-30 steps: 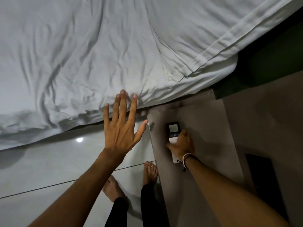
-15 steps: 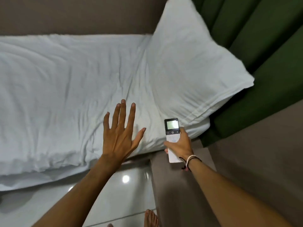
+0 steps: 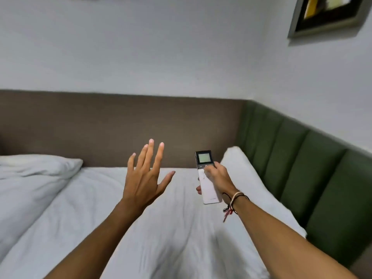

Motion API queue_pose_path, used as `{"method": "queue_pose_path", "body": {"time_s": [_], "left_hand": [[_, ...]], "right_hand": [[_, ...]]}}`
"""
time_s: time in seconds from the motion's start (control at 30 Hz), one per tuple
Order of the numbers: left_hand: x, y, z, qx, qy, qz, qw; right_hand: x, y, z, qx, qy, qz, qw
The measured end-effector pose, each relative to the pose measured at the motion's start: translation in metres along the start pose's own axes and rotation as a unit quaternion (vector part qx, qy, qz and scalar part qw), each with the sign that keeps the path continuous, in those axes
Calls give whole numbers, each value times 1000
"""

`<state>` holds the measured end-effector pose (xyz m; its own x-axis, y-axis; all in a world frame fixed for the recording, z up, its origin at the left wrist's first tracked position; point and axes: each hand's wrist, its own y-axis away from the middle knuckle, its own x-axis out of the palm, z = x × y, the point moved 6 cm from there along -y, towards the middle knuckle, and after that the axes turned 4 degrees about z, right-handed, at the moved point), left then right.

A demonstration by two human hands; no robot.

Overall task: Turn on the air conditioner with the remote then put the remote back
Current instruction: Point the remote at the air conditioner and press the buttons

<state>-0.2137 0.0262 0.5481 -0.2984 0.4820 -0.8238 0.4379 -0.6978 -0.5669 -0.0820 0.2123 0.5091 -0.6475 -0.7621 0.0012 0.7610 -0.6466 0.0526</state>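
Note:
My right hand [image 3: 218,179] grips a white remote [image 3: 208,190] with a dark top and a lit grey screen [image 3: 203,157]. The remote is held upright over the bed, its top aimed toward the far wall, and my thumb rests on the buttons just under the screen. My left hand [image 3: 144,179] is raised to the left of it, fingers spread, holding nothing. No air conditioner shows in the head view.
A white bed [image 3: 161,228] fills the lower view, with pillows at left [image 3: 34,168] and right [image 3: 247,178]. Behind it run a brown headboard [image 3: 120,127] and green padded panels [image 3: 302,168]. A framed picture [image 3: 326,13] hangs at upper right.
The remote has been lifted off the brown bedside surface and raised over the bed. My view has swung up from the floor and bed edge to the wall.

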Motion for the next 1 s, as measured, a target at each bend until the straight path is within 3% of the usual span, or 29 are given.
{"method": "queue_pose_path", "body": {"time_s": [0.17, 0.43, 0.67, 1.0], "left_hand": [[-102, -33, 60, -38, -58, -56, 996], [-238, -29, 152, -110, -152, -106, 977], [-316, -11, 206, -167, -226, -107, 954], [-362, 8, 238, -222, -273, -108, 930]], "right_hand": [[84, -14, 114, -67, -39, 105, 991], [213, 2, 234, -143, -43, 231, 961], [293, 18, 294, -193, -49, 275, 941], [351, 37, 333, -240, -43, 281, 928]]}}
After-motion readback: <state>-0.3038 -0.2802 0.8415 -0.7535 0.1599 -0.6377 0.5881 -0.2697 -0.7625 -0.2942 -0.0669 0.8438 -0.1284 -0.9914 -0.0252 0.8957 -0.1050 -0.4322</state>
